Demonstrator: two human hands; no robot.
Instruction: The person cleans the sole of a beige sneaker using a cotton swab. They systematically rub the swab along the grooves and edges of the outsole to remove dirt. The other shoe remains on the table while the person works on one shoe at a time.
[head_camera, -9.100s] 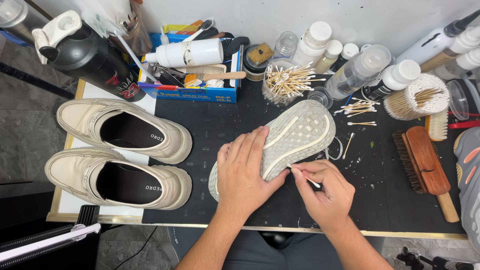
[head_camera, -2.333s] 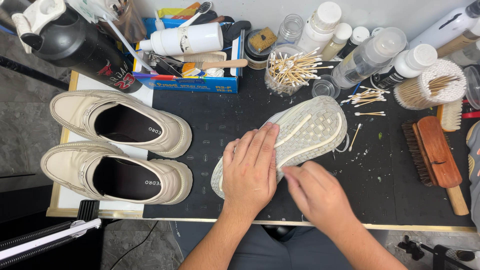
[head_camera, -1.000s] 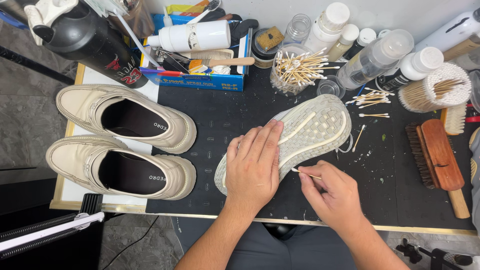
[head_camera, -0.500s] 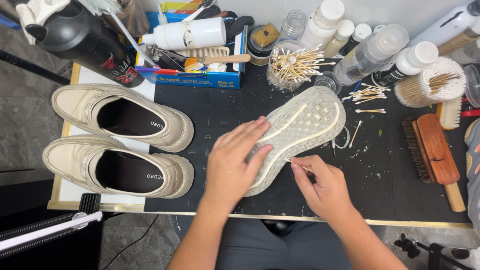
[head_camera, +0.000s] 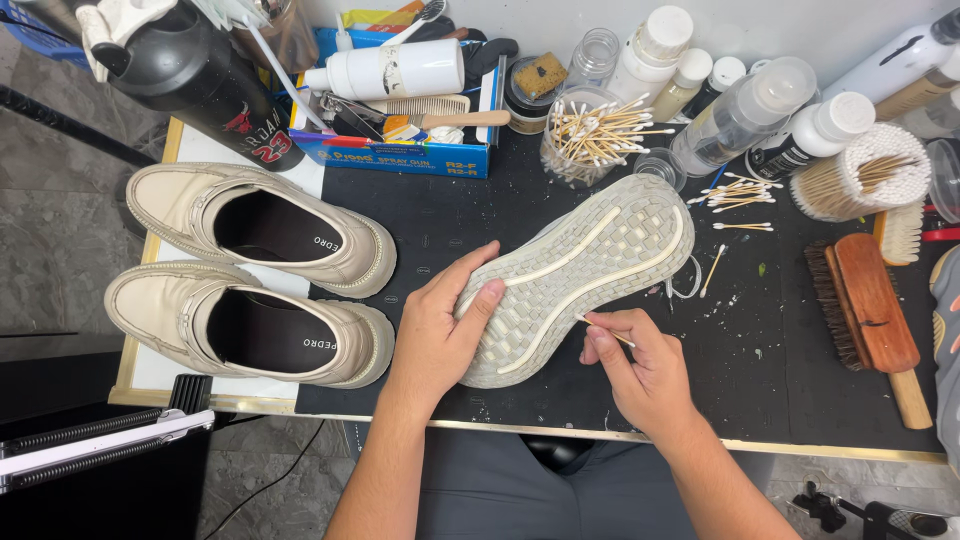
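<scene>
Pale sneaker, sole up and lying diagonally on the black bench. Left hand curls over its heel end, thumb pressed on the tread. Right hand pinches a thin stick, tip touching the sole's edge. Two beige loafers stand well apart at left; a wooden brush lies at right.

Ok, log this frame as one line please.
left hand: steadies upturned sneaker | right hand: pinches thin stick at sole edge | beside: two cream loafers
</scene>
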